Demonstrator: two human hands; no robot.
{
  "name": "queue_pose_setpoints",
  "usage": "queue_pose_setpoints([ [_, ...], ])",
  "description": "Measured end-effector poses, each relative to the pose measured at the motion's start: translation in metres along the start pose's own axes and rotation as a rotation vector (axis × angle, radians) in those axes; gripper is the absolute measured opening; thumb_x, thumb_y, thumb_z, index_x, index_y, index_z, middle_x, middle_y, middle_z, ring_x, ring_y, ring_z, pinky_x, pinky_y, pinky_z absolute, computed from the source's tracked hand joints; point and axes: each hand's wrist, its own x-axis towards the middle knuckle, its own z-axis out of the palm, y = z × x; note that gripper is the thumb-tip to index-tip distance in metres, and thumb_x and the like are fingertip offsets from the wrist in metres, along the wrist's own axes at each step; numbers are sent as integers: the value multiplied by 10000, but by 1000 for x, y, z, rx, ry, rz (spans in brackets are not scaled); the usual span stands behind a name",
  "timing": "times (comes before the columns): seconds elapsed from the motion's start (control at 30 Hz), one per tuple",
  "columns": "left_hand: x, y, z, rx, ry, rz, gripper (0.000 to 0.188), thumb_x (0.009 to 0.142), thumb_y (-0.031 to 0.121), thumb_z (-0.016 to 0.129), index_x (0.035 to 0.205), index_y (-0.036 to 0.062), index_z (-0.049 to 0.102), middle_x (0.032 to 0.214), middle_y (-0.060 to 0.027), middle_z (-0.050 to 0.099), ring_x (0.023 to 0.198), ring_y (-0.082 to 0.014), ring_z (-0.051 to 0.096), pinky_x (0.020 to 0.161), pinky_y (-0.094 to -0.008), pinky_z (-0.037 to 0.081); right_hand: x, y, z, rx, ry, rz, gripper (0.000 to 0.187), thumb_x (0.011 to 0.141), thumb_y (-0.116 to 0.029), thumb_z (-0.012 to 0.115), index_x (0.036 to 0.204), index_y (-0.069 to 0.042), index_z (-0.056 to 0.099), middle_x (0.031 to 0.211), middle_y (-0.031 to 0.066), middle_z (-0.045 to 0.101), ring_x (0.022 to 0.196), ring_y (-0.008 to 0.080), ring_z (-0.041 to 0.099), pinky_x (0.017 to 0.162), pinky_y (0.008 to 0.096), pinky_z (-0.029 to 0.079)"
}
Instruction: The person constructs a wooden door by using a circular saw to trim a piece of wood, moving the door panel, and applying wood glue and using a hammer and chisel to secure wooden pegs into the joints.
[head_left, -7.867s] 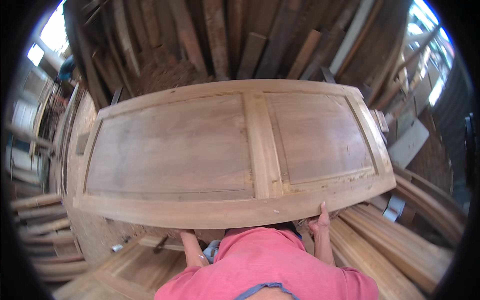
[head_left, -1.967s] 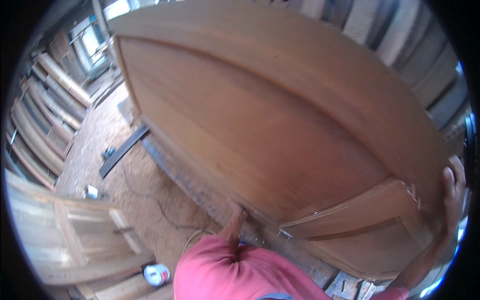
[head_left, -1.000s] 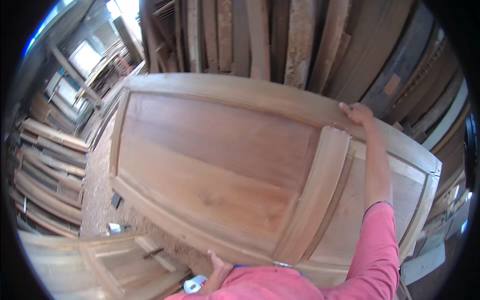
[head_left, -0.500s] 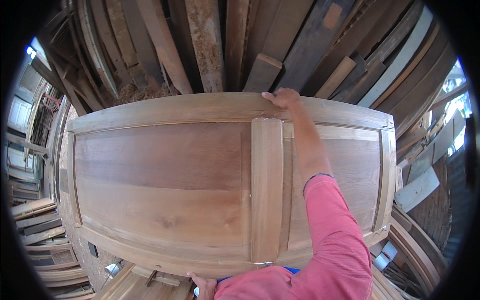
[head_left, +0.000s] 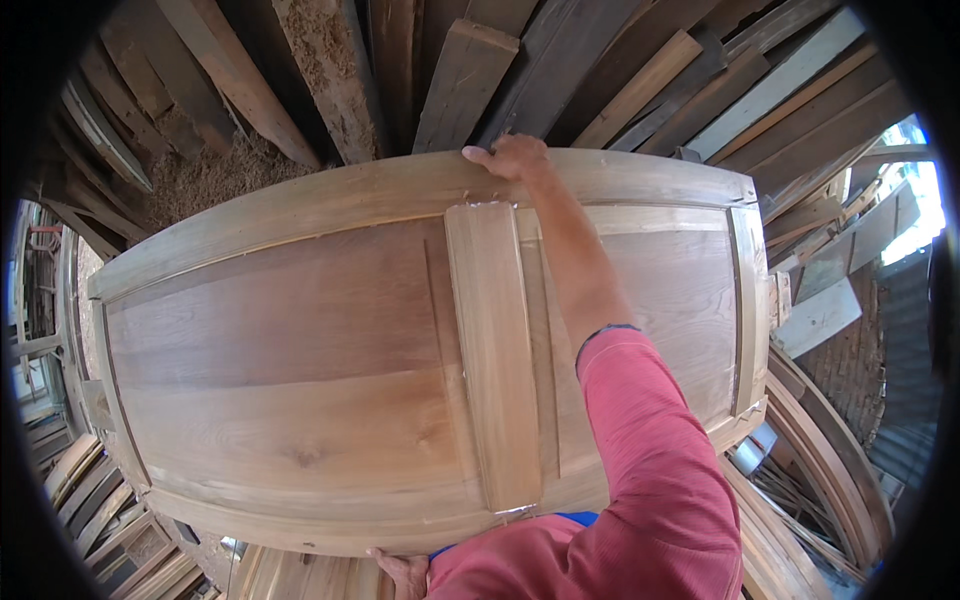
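Observation:
A large wooden door (head_left: 290, 400), with two recessed panels and a wide cross rail (head_left: 490, 360) between them, lies in front of me, its near edge close to my body. My right arm stretches over it, and my right hand (head_left: 515, 157) is closed round the far long edge, thumb on top and fingertips hidden behind. At the near edge, left of my body, my left hand (head_left: 402, 572) grips the door with its thumb at the edge; its other fingers are hidden underneath.
Many upright planks (head_left: 465, 80) lean in a row beyond the door's far edge, with sawdust (head_left: 210, 185) among them. Stacked boards (head_left: 95, 490) lie at the left. On the right are curved timbers (head_left: 830, 450) and a pale board (head_left: 820, 315). More wood (head_left: 310, 572) sits below the near edge.
The view has turned, so the door appears tilted and shifted left, its left end lower. Both hands keep their places on the door's edges.

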Motion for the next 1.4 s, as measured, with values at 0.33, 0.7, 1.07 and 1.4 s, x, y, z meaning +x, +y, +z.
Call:
queue_pose_setpoints([
  [0.33, 38, 75, -36, 325, -12, 229, 902, 884, 840, 426, 1498, 179, 443, 1520, -50, 493, 1347, -279, 505, 1080, -497, 476, -283, 32, 99, 494, 768, 150, 348, 930, -239, 639, 1185, -1, 630, 1265, 255, 583, 1185, 451, 519, 1006, 552, 418],
  [0.7, 87, 107, -47, 540, -237, 149, 857, 904, 787, 447, 1486, 157, 428, 1499, -73, 497, 1340, -289, 499, 1067, -508, 473, -541, 83, 215, 656, 378, 342, 319, 920, -316, 596, 982, -25, 709, 1197, 230, 648, 1146, 413, 595, 958, 564, 487],
  [1.07, 31, -12, 102, 2093, 220, 1077, 536, 966, 448, 521, 1266, 9, 585, 1208, -212, 669, 1081, -330, 669, 889, -495, 545, -808, 186, 260, 869, 269, 622, 349, 918, -316, 590, 963, -3, 737, 1078, 230, 702, 1061, 424, 665, 882, 556, 543],
  [1.4, -112, -360, 171, 2412, -979, 1881, 598, 953, 396, 564, 1349, -52, 563, 1376, -313, 547, 1261, -453, 538, 1061, -522, 422, -912, 274, 308, 1131, 356, 928, 378, 943, -317, 582, 1009, 30, 717, 1084, 299, 688, 1068, 442, 664, 929, 539, 523],
])
